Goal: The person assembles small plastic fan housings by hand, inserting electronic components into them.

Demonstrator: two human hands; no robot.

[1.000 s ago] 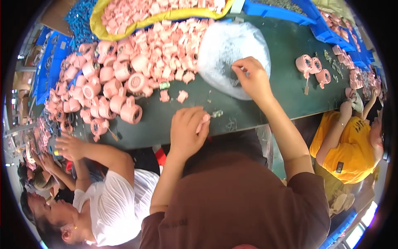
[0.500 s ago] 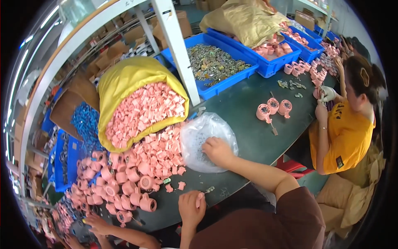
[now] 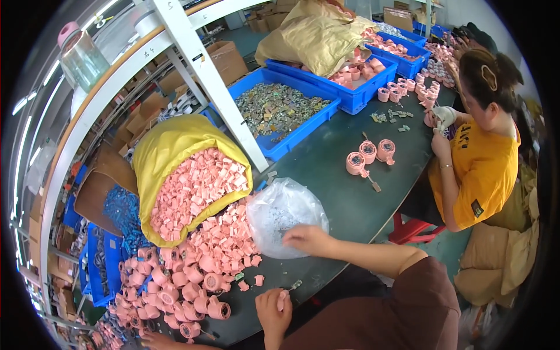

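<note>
My left hand (image 3: 274, 312) is closed near the table's front edge, gripping a small pink plastic part (image 3: 283, 301). A little circuit board (image 3: 297, 284) on a short lead sticks out beside it. My right hand (image 3: 309, 240) is over the near right side of a clear plastic bag (image 3: 274, 205) that holds tiny dark pieces, too small to name. Its fingers are pressed together and slightly blurred; whatever may be between them is hidden. Loose small pink parts (image 3: 224, 236) lie heaped left of the bag, and round pink housings (image 3: 188, 293) are piled nearer me.
A yellow sack (image 3: 175, 137) spills pink parts. Behind stand a blue tray of circuit boards (image 3: 280, 108) and a white shelf post (image 3: 213, 81). Three pink housings (image 3: 367, 153) stand to the right. A co-worker in yellow (image 3: 478, 169) sits at far right; another person's hand (image 3: 156, 340) shows lower left.
The view has shifted, so the table's things sit further left and lower. My right hand has drawn back slightly toward the bag's near edge. My left hand keeps its hold on the pink part.
</note>
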